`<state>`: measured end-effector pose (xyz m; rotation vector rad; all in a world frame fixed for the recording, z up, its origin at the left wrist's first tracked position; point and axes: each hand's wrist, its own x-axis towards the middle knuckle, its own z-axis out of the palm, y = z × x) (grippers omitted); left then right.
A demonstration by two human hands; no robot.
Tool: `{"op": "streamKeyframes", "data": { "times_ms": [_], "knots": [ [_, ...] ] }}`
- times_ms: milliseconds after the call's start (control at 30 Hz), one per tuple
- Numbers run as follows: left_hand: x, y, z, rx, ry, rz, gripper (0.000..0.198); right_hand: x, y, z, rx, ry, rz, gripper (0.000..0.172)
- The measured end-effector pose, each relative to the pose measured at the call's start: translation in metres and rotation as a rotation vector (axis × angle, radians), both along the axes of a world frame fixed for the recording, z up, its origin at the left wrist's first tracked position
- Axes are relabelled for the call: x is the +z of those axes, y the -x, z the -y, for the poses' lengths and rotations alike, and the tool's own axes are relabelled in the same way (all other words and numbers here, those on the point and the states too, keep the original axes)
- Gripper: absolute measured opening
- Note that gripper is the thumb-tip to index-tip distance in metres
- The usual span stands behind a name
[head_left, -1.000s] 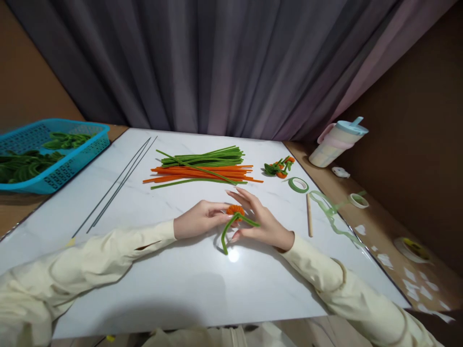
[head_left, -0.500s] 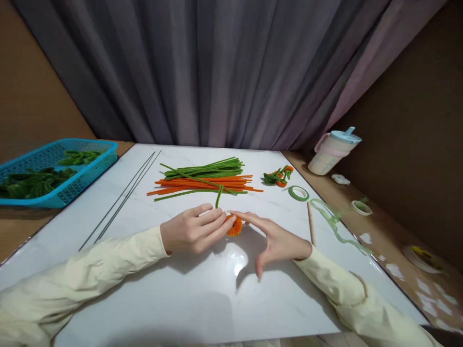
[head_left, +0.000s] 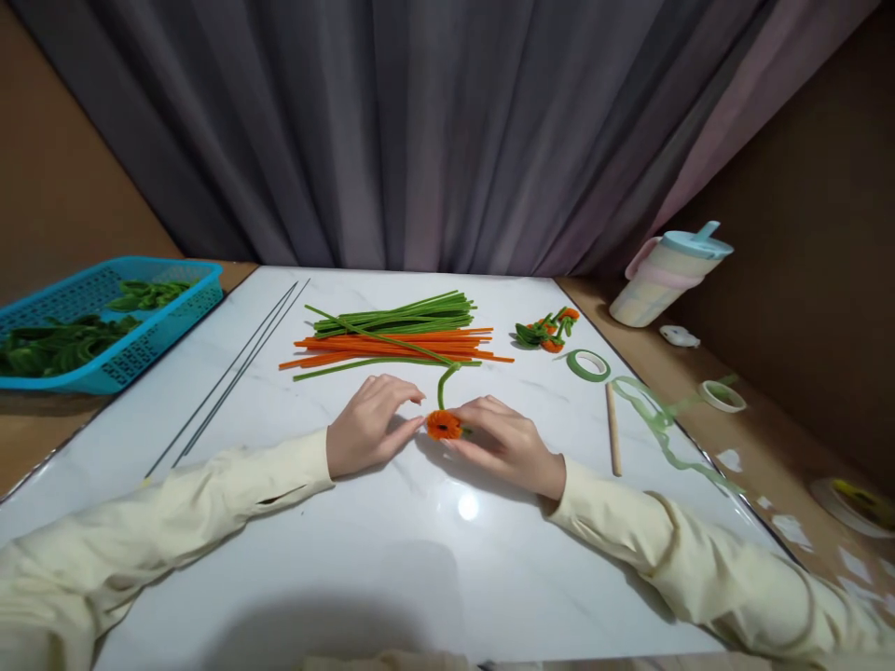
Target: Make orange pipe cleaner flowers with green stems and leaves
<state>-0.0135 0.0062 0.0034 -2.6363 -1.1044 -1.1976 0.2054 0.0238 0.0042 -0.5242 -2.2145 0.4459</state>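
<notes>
I see long, creased, pale cream sleeves [head_left: 210, 497] ending at bare hands [head_left: 370, 427], with a small slit [head_left: 275, 500] near the left cuff [head_left: 316, 460].

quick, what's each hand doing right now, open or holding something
Left hand: open, beside the orange flower; whether it touches cannot be told.
Right hand: closed, pinching the orange flower at its right side.

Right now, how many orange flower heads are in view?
At least 3: a flower head in the right hand, plus two in the green-and-orange pile farther back on the right; others may be hidden there.
</notes>
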Motion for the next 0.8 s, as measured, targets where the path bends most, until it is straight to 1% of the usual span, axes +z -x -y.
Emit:
{"op": "streamKeyframes", "data": {
  "times_ms": [100,167,233,300,400,500,600,700,800],
  "knots": [
    [0.006,-0.004,0.008,-0.009,0.388,0.231,0.016,0.003,0.001,0.005,-0.083,0.184,-0.075,0.019],
    [0.010,-0.007,0.012,-0.063,0.665,0.341,0.016,0.005,0.002,0.009,-0.120,0.277,-0.122,0.021],
    [0.013,-0.010,0.013,-0.145,0.922,0.424,0.021,0.006,0.004,0.010,-0.107,0.311,-0.145,0.023],
    [0.015,-0.012,0.013,-0.210,1.099,0.500,0.028,0.006,0.005,0.011,-0.071,0.311,-0.134,0.022],
    [0.015,-0.013,0.011,-0.235,1.219,0.586,0.029,0.004,0.007,0.010,-0.024,0.293,-0.088,0.022],
    [0.014,-0.013,0.009,-0.252,1.284,0.616,0.029,0.002,0.007,0.008,-0.002,0.257,-0.052,0.030],
    [0.013,-0.013,0.008,-0.281,1.305,0.611,0.029,0.000,0.006,0.005,0.043,0.203,0.002,0.040],
    [0.012,-0.013,0.009,-0.279,1.308,0.577,0.030,-0.001,0.007,0.003,0.091,0.155,0.083,0.052],
    [0.010,-0.015,0.011,-0.276,1.299,0.556,0.032,0.000,0.007,0.005,0.116,0.120,0.199,0.055]
  ]
}}
